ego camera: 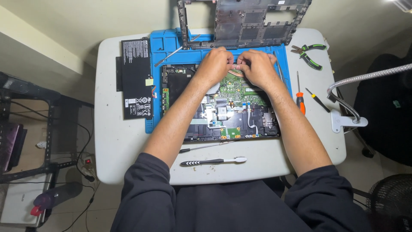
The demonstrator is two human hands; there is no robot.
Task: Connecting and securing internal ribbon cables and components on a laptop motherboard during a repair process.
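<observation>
- The left hand [213, 64] and right hand [256, 65] meet fingertip to fingertip over the far edge of an opened laptop base [219, 105], both curled and pinching at a small part between them; what that part is cannot be told.
- The laptop base lies on a blue repair mat [159, 47] on the white tabletop [113, 141], its green motherboard [238, 92] exposed just below the hands.
- The removed bottom cover [244, 21] stands tilted at the mat's far edge.
- A flat black battery [136, 77] lies left of the base, half on the mat.
- To the right lie green-handled pliers [310, 53], an orange-handled screwdriver [300, 96] and a small black screwdriver [318, 100], well apart from the hands.
- Near the person, a thin black screwdriver [206, 147] and a toothbrush [213, 161] lie side by side.
- A gooseneck lamp arm [356, 83] clamps to the tabletop's right edge.
</observation>
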